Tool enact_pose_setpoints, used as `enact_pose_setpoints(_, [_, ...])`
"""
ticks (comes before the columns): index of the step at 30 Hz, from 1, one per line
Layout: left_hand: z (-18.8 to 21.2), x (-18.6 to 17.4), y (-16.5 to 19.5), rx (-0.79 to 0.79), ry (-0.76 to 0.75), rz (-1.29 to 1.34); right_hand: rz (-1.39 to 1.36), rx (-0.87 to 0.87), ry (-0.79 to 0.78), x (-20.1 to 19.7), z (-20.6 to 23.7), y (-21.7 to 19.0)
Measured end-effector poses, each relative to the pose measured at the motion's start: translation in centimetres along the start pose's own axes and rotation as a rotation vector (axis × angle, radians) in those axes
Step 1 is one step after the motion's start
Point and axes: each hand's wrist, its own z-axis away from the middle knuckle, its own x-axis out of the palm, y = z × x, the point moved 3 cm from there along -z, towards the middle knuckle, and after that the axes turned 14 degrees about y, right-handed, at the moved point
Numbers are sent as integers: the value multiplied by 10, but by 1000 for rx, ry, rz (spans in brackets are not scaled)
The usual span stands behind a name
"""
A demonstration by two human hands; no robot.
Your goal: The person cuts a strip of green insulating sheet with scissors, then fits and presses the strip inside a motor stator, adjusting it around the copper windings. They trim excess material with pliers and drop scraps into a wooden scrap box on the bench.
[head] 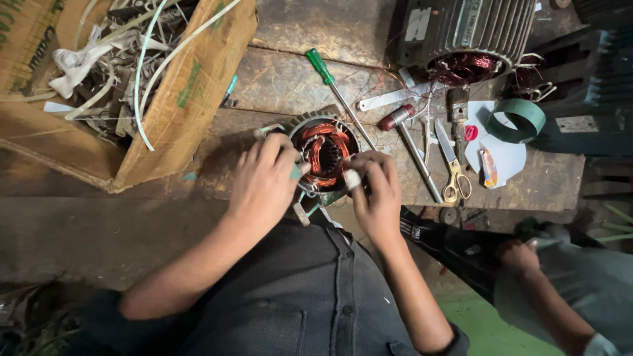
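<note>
Left hand (264,181) clamps stator (324,153) rim, fingers curled shut on it. Right hand (377,191) pinches white strip (352,178) at opposite rim. Screwdriver (337,92) just beyond; bench edge near wrists.

Dim light, edge distortion, corners dark

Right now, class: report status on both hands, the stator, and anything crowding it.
Left hand grips stator rim. Right hand pinches white piece at its edge. Screwdriver and hammer lie close beside.

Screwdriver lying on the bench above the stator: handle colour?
Green, on the slim metal-shaft screwdriver; the head view shows it clearly, lying apart from both hands.
</note>
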Motion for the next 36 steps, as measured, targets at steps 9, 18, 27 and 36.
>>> enact_pose_setpoints(9, [-10,0,-22,462,-76,99,120,-244,-157,-3,-11,11])
enact_pose_setpoints(18, [-9,6,-13,388,-38,84,80,-328,-181,-9,-25,5])
enact_pose_setpoints(27, [14,-1,-5,-171,76,89,141,181,-70,-3,6,3])
enact_pose_setpoints(36, [15,17,-3,-294,-11,125,85,345,-111,14,8,19])
